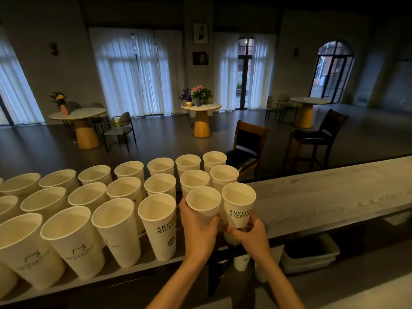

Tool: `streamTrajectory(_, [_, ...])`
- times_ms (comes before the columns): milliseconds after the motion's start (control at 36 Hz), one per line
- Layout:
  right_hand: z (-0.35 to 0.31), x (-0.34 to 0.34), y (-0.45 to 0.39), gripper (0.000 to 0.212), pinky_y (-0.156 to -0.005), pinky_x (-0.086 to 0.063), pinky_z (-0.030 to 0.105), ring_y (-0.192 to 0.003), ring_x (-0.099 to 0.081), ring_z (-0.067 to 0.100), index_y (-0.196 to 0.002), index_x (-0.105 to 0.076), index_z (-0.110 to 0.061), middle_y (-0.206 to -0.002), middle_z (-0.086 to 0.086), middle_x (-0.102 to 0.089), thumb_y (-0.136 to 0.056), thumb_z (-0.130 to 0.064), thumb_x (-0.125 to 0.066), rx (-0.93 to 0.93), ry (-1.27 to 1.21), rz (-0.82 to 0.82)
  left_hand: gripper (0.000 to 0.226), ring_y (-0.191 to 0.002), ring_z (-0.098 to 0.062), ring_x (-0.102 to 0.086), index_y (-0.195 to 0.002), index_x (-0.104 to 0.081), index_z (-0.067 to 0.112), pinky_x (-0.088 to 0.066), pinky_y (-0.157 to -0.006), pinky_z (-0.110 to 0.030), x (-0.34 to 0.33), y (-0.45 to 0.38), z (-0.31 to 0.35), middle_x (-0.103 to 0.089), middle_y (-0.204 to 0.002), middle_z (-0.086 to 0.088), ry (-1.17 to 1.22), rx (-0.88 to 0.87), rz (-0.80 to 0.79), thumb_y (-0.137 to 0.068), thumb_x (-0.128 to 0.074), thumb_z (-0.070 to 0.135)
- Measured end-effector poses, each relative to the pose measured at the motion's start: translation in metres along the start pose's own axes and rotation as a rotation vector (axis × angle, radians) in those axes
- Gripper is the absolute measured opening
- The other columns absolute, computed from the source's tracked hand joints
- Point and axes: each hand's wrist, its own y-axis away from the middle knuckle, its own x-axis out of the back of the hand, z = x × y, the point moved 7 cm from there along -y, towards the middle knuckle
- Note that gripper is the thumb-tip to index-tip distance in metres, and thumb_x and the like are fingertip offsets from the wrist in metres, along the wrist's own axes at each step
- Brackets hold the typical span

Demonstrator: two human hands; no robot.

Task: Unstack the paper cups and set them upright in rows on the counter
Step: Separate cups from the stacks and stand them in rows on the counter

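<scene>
Both hands grip cream paper cups at six o'clock: left hand point(198, 228) wraps one cup point(204, 202), right hand point(249, 233) clasps another point(238, 206) printed "ANYTIME NICETIME". Rows of upright cream cups point(89, 197) fill the grey wooden counter point(323, 197) toward nine o'clock.

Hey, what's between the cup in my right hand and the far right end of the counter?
Nothing: in the head view, bare grey counter runs right from that cup.

Both bare forearms extend forward from lower frame edge, converging. Left hand point(198, 226): fingers curled round cup point(204, 202), thumb on left side. Right hand point(250, 231): fingers wrapped round lower part of second cup point(238, 204). Hands just beside each other.
</scene>
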Motion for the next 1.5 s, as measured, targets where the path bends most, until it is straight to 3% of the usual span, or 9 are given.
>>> streamTrajectory(111, [0.006,-0.002,0.0,0.061,-0.067,-0.052,0.015,-0.098,-0.06,-0.001,-0.118,-0.054,-0.031,-0.108,-0.017,-0.063,-0.072,-0.007,-0.086,-0.005,0.019,-0.006,0.1,-0.134,-0.01,-0.044,-0.149,-0.027,0.023,-0.039,-0.103,-0.024,0.0,0.002,-0.01,-0.046,-0.145,0.004,0.0,0.032,-0.006,-0.071,-0.087,0.006])
streamTrajectory(222, [0.01,-0.001,0.001,0.064,-0.065,-0.055,0.015,-0.101,-0.063,0.003,-0.12,-0.055,-0.029,-0.11,-0.014,-0.066,-0.069,-0.006,-0.087,-0.008,0.043,-0.019,0.099,-0.133,-0.017,-0.05,-0.148,-0.033,0.02,-0.046,-0.11,-0.04,0.002,0.004,-0.026,-0.052,-0.143,0.0,-0.017,0.104,0.016,-0.067,-0.09,0.01])
streamTrajectory(361, [0.021,-0.003,0.006,0.066,-0.073,-0.053,0.015,-0.103,-0.062,0.003,-0.118,-0.056,-0.03,-0.111,-0.016,-0.066,-0.065,-0.01,-0.091,-0.028,0.119,-0.041,0.087,-0.124,-0.018,-0.058,-0.142,-0.041,0.021,-0.054,-0.102,-0.046,0.0,0.005,-0.043,-0.059,-0.13,0.003,-0.069,0.12,-0.007,-0.069,-0.088,0.011])
streamTrajectory(528, [0.019,-0.002,0.008,0.067,-0.066,-0.053,0.013,-0.098,-0.063,0.0,-0.117,-0.058,-0.029,-0.107,-0.015,-0.067,-0.062,-0.009,-0.092,-0.051,0.166,-0.008,0.082,-0.111,-0.008,-0.06,-0.138,-0.042,0.027,-0.058,-0.094,-0.04,-0.003,0.005,-0.062,-0.058,-0.121,0.013,-0.127,0.106,-0.106,-0.071,-0.086,0.01])
streamTrajectory(611, [0.02,-0.001,0.01,0.071,-0.067,-0.054,0.013,-0.102,-0.064,0.0,-0.119,-0.059,-0.029,-0.109,-0.016,-0.068,-0.06,-0.012,-0.094,-0.069,0.21,-0.008,0.07,-0.117,-0.015,-0.06,-0.125,-0.044,0.033,-0.056,-0.097,-0.041,-0.001,0.007,-0.077,-0.056,-0.112,0.017,-0.175,0.136,-0.143,-0.073,-0.085,0.01])
streamTrajectory(722, [0.017,0.0,0.009,0.074,-0.068,-0.052,0.011,-0.102,-0.062,0.002,-0.122,-0.059,-0.025,-0.112,-0.014,-0.067,-0.058,-0.02,-0.095,-0.074,0.291,-0.021,0.066,-0.113,-0.012,-0.056,-0.121,-0.043,0.033,-0.051,-0.092,-0.029,0.003,0.008,-0.082,-0.054,-0.108,0.016,-0.207,0.141,-0.162,-0.075,-0.085,0.011])
streamTrajectory(861, [0.022,0.004,0.006,0.078,-0.081,-0.054,0.019,-0.11,-0.065,0.009,-0.124,-0.06,-0.024,-0.119,-0.009,-0.069,-0.055,-0.026,-0.097,-0.047,0.335,-0.022,0.077,-0.108,-0.012,-0.058,-0.136,-0.047,0.019,-0.049,-0.087,-0.026,0.008,0.014,-0.08,-0.056,-0.108,0.012,-0.214,0.133,-0.101,-0.071,-0.086,0.009])
streamTrajectory(1083, [0.027,0.006,-0.006,0.079,-0.091,-0.058,0.037,-0.11,-0.066,0.013,-0.123,-0.058,-0.025,-0.122,-0.005,-0.069,-0.054,-0.034,-0.096,0.015,0.388,-0.111,0.066,-0.111,-0.018,-0.064,-0.114,-0.05,0.027,-0.058,-0.085,-0.029,0.009,0.022,-0.085,-0.061,-0.108,0.008,-0.283,0.162,-0.014,-0.064,-0.091,0.013])
streamTrajectory(1500, [0.021,0.005,-0.003,0.075,-0.088,-0.057,0.033,-0.11,-0.068,0.016,-0.124,-0.06,-0.026,-0.12,-0.006,-0.07,-0.058,-0.037,-0.094,0.037,0.436,-0.128,0.073,-0.125,-0.024,-0.059,-0.127,-0.051,0.02,-0.056,-0.098,-0.047,0.009,0.034,-0.081,-0.063,-0.128,-0.001,-0.457,0.194,0.137,-0.066,-0.092,0.02])
